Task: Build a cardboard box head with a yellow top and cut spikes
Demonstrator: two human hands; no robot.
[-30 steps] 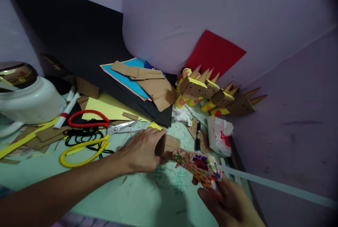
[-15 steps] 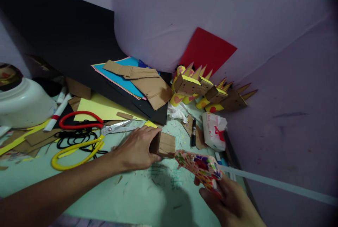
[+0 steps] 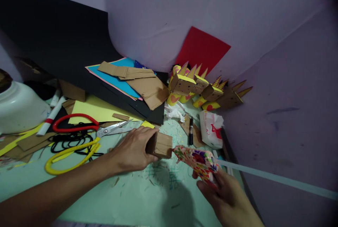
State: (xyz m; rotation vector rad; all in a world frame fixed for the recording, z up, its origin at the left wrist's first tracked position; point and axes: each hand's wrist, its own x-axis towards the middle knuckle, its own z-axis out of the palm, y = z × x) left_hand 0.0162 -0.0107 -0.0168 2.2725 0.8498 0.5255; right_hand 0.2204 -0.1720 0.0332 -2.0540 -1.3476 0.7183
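My left hand [image 3: 133, 149] grips a small brown cardboard box [image 3: 164, 145] from its left side, fingers behind and thumb in front. The box's left end looks open and dark inside. In my right hand [image 3: 231, 195] is a glue gun [image 3: 198, 160] with a colourful floral covering, its fingers wrapped round the handle. The gun's tip is at the box's right edge; whether it touches I cannot tell. A long whitish glue stick [image 3: 269, 175] runs out of the gun's back towards the right.
Scissors [image 3: 105, 131] with red and yellow handles lie left of the box over black cord [image 3: 63, 144]. Cardboard pieces [image 3: 148, 89] rest on coloured paper at the back. Spiked cardboard figures [image 3: 185, 84], a black marker [image 3: 190, 132] and a tissue pack [image 3: 211, 128] stand or lie rightward.
The whole view has shifted slightly, so things appear a little further left. Both hands keep their grip on the box and the glue gun, with the tip still near the box's right edge.
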